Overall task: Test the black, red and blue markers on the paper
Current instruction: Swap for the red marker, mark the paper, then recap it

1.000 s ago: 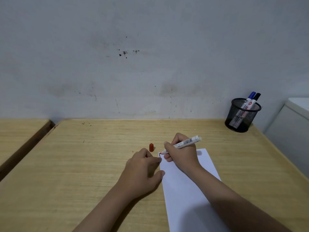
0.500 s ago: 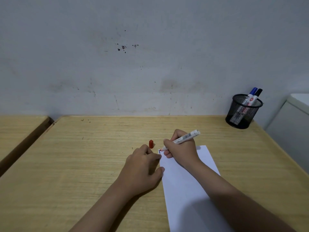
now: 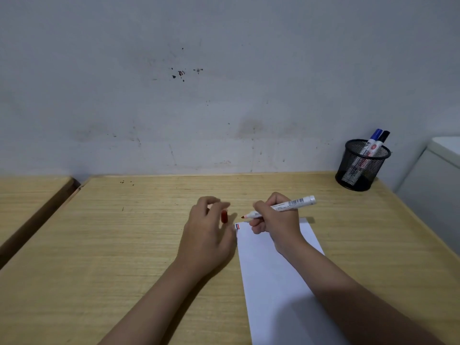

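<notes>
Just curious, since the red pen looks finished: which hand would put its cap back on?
Probably the left hand: its fingers are already at the red cap, while the right hand is busy gripping the uncapped pen.

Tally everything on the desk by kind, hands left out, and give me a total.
Markers: 3, the red marker in the right hand, the blue marker and the black marker in the cup
Marker caps lying loose: 1, the red cap by the left hand
Mesh cups: 1
Sheets of paper: 1
Total: 6
</notes>
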`<act>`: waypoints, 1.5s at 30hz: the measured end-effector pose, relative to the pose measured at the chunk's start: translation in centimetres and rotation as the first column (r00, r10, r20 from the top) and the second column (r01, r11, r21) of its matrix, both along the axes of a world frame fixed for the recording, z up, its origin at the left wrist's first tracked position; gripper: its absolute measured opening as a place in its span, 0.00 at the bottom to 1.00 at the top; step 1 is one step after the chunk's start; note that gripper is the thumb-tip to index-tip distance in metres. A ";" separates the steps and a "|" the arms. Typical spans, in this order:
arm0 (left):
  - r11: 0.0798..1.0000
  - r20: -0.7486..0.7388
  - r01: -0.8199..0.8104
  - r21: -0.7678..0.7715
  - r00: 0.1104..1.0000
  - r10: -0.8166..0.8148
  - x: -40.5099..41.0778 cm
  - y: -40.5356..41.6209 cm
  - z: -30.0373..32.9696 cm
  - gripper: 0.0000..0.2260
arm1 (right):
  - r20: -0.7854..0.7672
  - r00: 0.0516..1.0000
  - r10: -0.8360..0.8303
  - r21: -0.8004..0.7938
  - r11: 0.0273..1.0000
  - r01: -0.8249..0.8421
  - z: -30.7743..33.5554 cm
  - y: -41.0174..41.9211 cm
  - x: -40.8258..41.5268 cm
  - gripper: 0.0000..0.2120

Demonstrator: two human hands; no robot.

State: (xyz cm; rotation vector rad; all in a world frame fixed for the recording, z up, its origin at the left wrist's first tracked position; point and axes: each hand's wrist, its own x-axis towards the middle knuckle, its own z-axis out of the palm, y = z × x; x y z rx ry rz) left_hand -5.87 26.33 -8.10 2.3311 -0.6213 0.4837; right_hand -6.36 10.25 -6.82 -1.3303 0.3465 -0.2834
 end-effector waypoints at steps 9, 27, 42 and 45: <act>0.996 -0.168 -0.007 -0.086 0.986 -0.008 1.2 -0.2 1.1 0.06 | 0.079 0.996 -0.032 0.020 0.999 0.030 0.7 -0.1 -0.9 0.16; 0.644 -0.381 -0.021 -0.765 0.821 -0.425 -7.0 -0.5 9.6 0.07 | 0.377 0.925 0.048 -0.103 0.995 -0.010 8.7 -0.1 -8.8 0.13; 0.523 -0.174 0.148 -0.840 0.838 -0.517 -12.6 0.9 14.5 0.06 | 0.529 0.815 0.235 -0.014 0.963 -0.268 12.2 0.9 -15.3 0.23; 0.530 -0.112 0.198 -0.825 0.861 -0.496 -13.7 1.2 15.2 0.06 | 0.550 0.798 0.246 -0.083 0.967 -0.241 12.6 1.0 -16.2 0.21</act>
